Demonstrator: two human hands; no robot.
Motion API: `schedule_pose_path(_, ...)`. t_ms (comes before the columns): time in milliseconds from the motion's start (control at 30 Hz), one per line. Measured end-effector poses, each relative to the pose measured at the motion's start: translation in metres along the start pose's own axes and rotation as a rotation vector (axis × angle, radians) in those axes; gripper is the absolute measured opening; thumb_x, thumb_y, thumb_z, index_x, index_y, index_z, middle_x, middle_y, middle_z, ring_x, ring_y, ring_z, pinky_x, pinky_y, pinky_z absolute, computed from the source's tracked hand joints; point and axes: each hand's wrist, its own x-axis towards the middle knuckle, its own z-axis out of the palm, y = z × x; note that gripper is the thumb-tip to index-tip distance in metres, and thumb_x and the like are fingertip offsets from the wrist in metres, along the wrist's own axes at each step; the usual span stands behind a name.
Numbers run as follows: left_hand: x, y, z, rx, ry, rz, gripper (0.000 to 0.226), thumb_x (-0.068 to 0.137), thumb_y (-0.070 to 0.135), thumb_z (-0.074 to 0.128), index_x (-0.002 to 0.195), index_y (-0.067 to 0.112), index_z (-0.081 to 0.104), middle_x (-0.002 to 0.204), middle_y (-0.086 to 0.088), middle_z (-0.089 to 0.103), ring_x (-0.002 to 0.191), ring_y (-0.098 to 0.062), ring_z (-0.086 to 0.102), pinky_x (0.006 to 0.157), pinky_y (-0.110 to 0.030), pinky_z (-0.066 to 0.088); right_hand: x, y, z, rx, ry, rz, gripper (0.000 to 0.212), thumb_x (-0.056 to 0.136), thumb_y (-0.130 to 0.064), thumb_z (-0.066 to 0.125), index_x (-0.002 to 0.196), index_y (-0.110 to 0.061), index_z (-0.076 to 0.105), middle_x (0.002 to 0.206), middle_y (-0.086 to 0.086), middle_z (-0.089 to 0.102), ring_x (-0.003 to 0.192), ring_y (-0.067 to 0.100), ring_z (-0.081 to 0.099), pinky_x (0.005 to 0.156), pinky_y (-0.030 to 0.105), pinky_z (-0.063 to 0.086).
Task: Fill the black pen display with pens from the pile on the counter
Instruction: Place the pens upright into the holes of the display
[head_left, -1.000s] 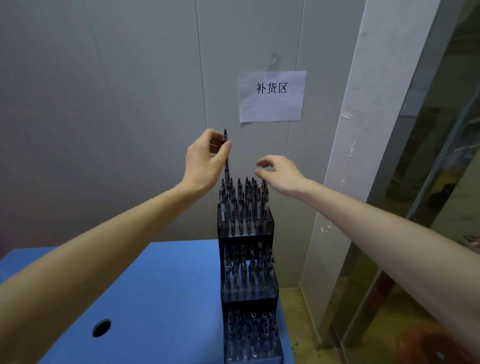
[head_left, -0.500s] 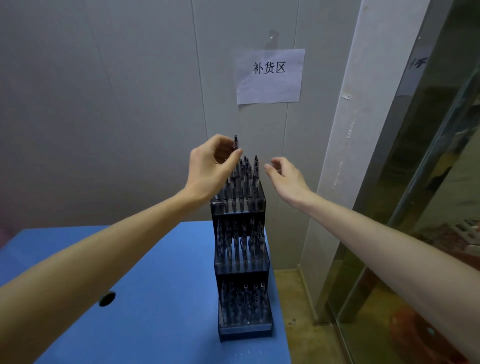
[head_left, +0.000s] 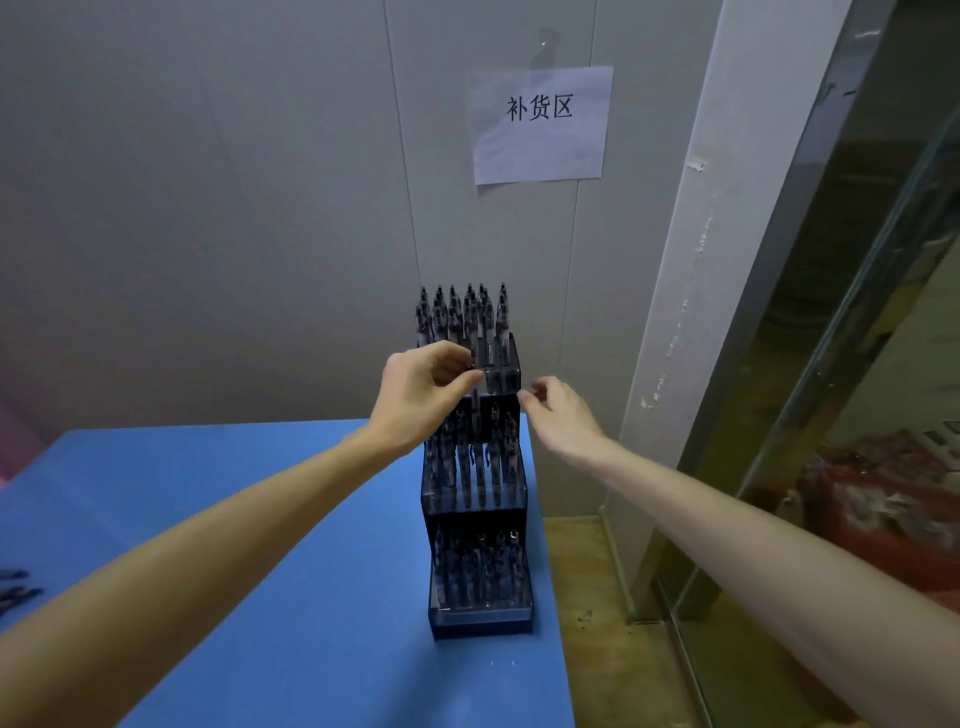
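Head view: a person is reaching both bare arms toward a black pen display (head_left: 475, 519) that is standing in three stepped tiers at the right edge of a blue counter (head_left: 260, 519). The left hand (head_left: 423, 395) is pinching a single pen (head_left: 475, 387) between thumb and curled fingers, and the pen's long axis is running close to upright, top at 12 o'clock and tip at 6 o'clock, pointing down at the middle tier. That tier is lying directly at 6 o'clock from the pinch, so the left hand is the nearer one to the slot; which slot is free cannot be told, as the rows are dark and crowded. The right hand (head_left: 558, 415) is hovering just beside the display's right wall, at 3 o'clock from the left hand, fingers loosely spread and holding nothing, not clearly touching the display. Pens already standing in the top tier are rising at 12 o'clock behind the left hand, and pens in the middle tier are crowding around the descending tip. Spare pens (head_left: 15, 590) are lying at 9 o'clock, at the counter's far left edge. A paper sign (head_left: 540, 124) is hanging on the wall at 12 o'clock.
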Motion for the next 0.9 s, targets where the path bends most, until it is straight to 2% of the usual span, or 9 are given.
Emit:
schedule_pose_path(167,-0.01,-0.01,0.008,0.083,-0.074,-0.058,0.024,0.088,0.026,0.08,0.108,0.012,0.076,0.09,0.007,0.075,0.082,0.0,0.07,0.084,-0.021,0.059,-0.01,0.008,0.009,-0.039,-0.112,0.024,0.052,0.108,-0.044,0.037,0.144,-0.008,0.047,0.143,0.009,0.055,0.128,0.024,0.053,0.107,0.041,0.044)
schedule_pose_path(333,-0.022,-0.021,0.016,0.139,-0.043,-0.172,0.023,0.088,0.028,0.08,0.105,0.013,0.075,0.086,0.012,0.071,0.08,0.001,0.068,0.085,-0.021,0.058,-0.018,0.011,0.013,-0.022,-0.164,0.033,0.049,0.109,-0.042,0.036,0.142,-0.008,0.05,0.135,0.01,0.06,0.122,0.025,0.057,0.104,0.041,0.046)
schedule_pose_path(433,-0.022,-0.021,0.018,0.168,-0.09,-0.145,0.024,0.088,0.03,0.08,0.106,0.015,0.076,0.09,0.009,0.075,0.078,0.003,0.066,0.084,-0.018,0.056,-0.02,0.011,0.013,-0.016,-0.176,0.046,0.043,0.11,-0.037,0.035,0.136,-0.009,0.055,0.13,0.016,0.064,0.12,0.03,0.059,0.104,0.044,0.046)
schedule_pose_path(600,-0.009,-0.023,0.012,0.242,-0.207,-0.109,0.021,0.089,0.033,0.078,0.104,0.017,0.076,0.093,0.006,0.079,0.086,-0.006,0.072,0.087,-0.03,0.058,-0.02,0.01,0.013,-0.014,-0.201,0.05,0.039,0.11,-0.031,0.034,0.132,-0.009,0.058,0.129,0.019,0.065,0.121,0.034,0.059,0.105,0.048,0.046)
schedule_pose_path(700,0.0,-0.025,0.008,0.235,-0.309,-0.1,0.021,0.088,0.033,0.078,0.102,0.018,0.076,0.091,0.008,0.079,0.087,-0.004,0.073,0.09,-0.034,0.058,-0.017,0.007,0.011,-0.016,-0.207,0.04,0.038,0.109,-0.027,0.034,0.133,-0.01,0.058,0.128,0.017,0.065,0.119,0.032,0.059,0.103,0.045,0.046)
schedule_pose_path(800,0.004,-0.024,0.004,0.214,-0.391,-0.069,0.02,0.089,0.028,0.078,0.105,0.015,0.075,0.09,0.009,0.079,0.088,0.0,0.072,0.093,-0.033,0.057,-0.013,0.006,0.011,-0.024,-0.21,0.038,0.039,0.108,-0.027,0.034,0.137,-0.012,0.057,0.125,0.011,0.065,0.109,0.025,0.058,0.097,0.038,0.047)
schedule_pose_path(900,0.003,-0.026,0.004,0.258,-0.45,-0.033,0.021,0.087,0.029,0.08,0.101,0.015,0.075,0.09,0.008,0.078,0.084,-0.002,0.072,0.089,-0.033,0.058,-0.012,0.007,0.012,-0.024,-0.215,0.04,0.039,0.108,-0.028,0.035,0.137,-0.012,0.056,0.123,0.008,0.065,0.105,0.022,0.057,0.093,0.036,0.046)
